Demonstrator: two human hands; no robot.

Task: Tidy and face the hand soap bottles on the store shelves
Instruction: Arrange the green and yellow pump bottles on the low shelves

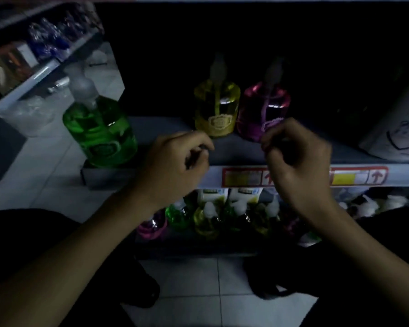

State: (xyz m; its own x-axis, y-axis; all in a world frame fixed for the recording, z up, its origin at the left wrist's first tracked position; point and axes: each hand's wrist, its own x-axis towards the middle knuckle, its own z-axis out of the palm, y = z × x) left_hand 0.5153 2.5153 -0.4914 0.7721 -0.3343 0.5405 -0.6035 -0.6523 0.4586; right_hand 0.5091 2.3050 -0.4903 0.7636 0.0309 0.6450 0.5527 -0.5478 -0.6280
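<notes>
Two shelves fill the view: the upper shelf (165, 128) at hand height and the lower shelf (187, 244) under it, above pale floor tiles (187, 291). One white pack (397, 128) lies at the upper shelf's right end. Both hands hang before the front rail (213, 175). The left hand (175, 166) is clenched on nothing. The right hand (298, 161) has curled fingers just in front of the pink bottle (262, 107); blur hides whether they touch it. Three soap bottles stand upright on the upper shelf: the green bottle (102, 133) at the left front corner, close to the edge, then bare board, then the yellow bottle (216, 109) just beside the pink one, set back from the rail. Dark open room lies between pink bottle and pack. Smaller bottles (206, 220) crowd the lower shelf, too dim to count. Two price tags (243, 177) sit on the rail.
</notes>
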